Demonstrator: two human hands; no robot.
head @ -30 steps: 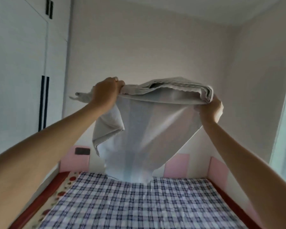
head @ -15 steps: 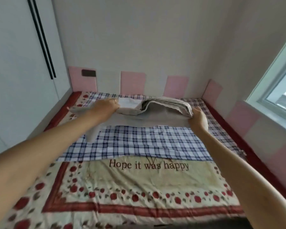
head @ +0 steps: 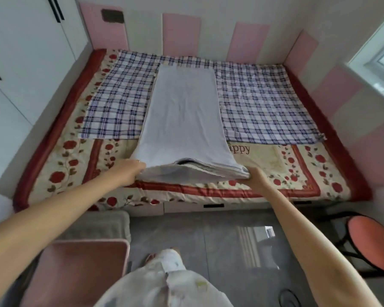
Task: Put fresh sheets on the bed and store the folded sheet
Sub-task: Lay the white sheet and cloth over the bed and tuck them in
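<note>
Pale sheet: the white sheet [head: 182,120] is now lying as one long strip down the middle of the bed, from the far end near the pink wall panels [head: 248,42] to the near edge; one second ago it was hanging in the air, high in front of the wall.
Folded part: the thick stack of folds [head: 193,173] is staying between the two hands, just above the near edge of the quilt.
Left hand: the left hand [head: 125,172] is gripping the left end of the stack, with the fingers closed on the cloth and the thumb on top.
Right hand: the right hand [head: 256,177] is holding the right end; its fingers are going under the stack, so I cannot tell how tightly they are closing.
Under the fingers: the flowered quilt [head: 297,171] is lying directly below both hands, and the checked cloth [head: 259,107] is lying beyond the fingertips.
Change: the person is pulling the bundle back toward the body, and one layer is being laid out.
Meaning: I judge that the spreading is only beginning; the folds must next be opened to both sides.
Storing: not yet begun.
</note>
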